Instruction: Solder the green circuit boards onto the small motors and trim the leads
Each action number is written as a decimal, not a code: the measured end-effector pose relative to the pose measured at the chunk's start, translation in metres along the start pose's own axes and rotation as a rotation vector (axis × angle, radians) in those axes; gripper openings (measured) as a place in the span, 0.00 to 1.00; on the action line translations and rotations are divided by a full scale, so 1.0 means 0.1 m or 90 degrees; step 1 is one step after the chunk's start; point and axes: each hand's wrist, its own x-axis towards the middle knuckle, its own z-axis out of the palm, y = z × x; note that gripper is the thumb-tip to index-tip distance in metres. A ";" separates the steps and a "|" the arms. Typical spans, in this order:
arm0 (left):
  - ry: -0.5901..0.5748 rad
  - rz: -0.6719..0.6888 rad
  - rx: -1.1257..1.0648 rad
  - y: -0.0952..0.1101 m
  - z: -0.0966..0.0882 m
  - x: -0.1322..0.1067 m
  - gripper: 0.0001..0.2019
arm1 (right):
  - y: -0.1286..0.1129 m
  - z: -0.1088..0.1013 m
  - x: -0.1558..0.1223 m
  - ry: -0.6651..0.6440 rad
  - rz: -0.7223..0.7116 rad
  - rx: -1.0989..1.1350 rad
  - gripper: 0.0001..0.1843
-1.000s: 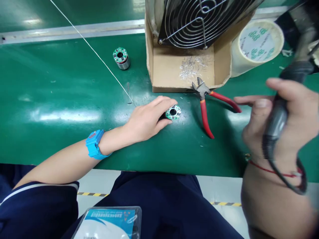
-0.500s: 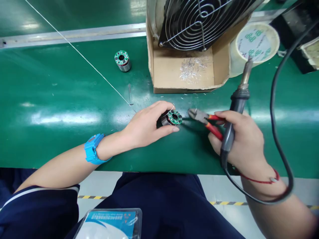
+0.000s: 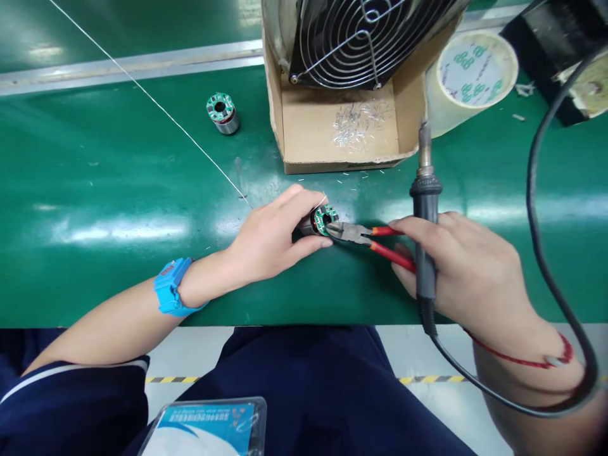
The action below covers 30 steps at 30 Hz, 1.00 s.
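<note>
My left hand [image 3: 273, 237] grips a small round motor part [image 3: 320, 220] topped by a green circuit board, tilted on its side on the green belt [image 3: 118, 221]. My right hand [image 3: 468, 269] is closed on red-handled cutters [image 3: 368, 239] and also on a soldering iron [image 3: 424, 209], whose tip points up and away. The cutters' jaws touch the green board. A thin solder wire [image 3: 156, 104] runs from the far left down to my left hand. A blue strap [image 3: 171, 286] is on my left wrist.
A second motor part [image 3: 221, 113] stands farther back on the belt. A cardboard box [image 3: 339, 136] with cut wire bits and a wire-guarded fan [image 3: 361, 38] sits behind the hands. A tape roll [image 3: 470, 73] is at right. The iron's black cord [image 3: 546, 209] loops past my right wrist.
My right hand came down with the soldering iron, picked up the red cutters from the belt and brought their jaws to the part. My left hand tipped the part sideways.
</note>
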 end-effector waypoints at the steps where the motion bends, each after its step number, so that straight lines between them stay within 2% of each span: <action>1: 0.002 0.000 -0.005 0.00 0.00 0.00 0.19 | -0.02 0.00 0.00 0.015 0.007 -0.006 0.13; 4: 0.009 -0.008 -0.026 0.00 0.00 0.01 0.18 | -0.04 0.05 0.02 0.052 0.083 -0.049 0.13; 7: 0.025 -0.008 -0.040 0.01 -0.02 0.00 0.17 | -0.02 0.15 0.10 0.081 0.203 -0.141 0.20; 9: 0.047 -0.014 -0.037 0.00 -0.08 0.00 0.18 | -0.01 0.22 0.17 0.073 0.264 -0.167 0.26; 11: 0.088 -0.029 -0.019 -0.06 -0.20 0.02 0.21 | 0.00 0.27 0.23 0.043 0.305 -0.120 0.29; 13: 0.168 -0.036 0.005 -0.19 -0.37 0.11 0.22 | 0.00 0.29 0.28 0.030 0.314 -0.043 0.30; 15: 0.270 -0.026 0.007 -0.40 -0.56 0.28 0.19 | 0.03 0.29 0.30 0.069 0.305 0.009 0.28; 18: 0.400 -0.017 -0.040 -0.77 -0.84 0.66 0.14 | 0.10 0.28 0.29 0.154 0.339 0.039 0.21; 20: 0.447 -0.051 -0.020 -0.99 -0.99 0.92 0.11 | 0.14 0.28 0.26 0.187 0.368 0.047 0.20; 23: 0.421 -0.183 0.087 -1.22 -1.16 1.23 0.12 | 0.18 0.32 0.18 0.200 0.393 0.069 0.25; 25: 0.394 -0.277 0.123 -1.33 -1.25 1.36 0.16 | 0.22 0.36 0.14 0.204 0.505 0.154 0.33; 27: 0.383 -0.337 0.123 -1.43 -1.33 1.43 0.18 | 0.28 0.39 0.12 0.188 0.561 0.258 0.37; 30: 0.366 -0.372 0.113 -1.50 -1.43 1.42 0.23 | 0.37 0.42 0.13 0.200 0.520 0.224 0.37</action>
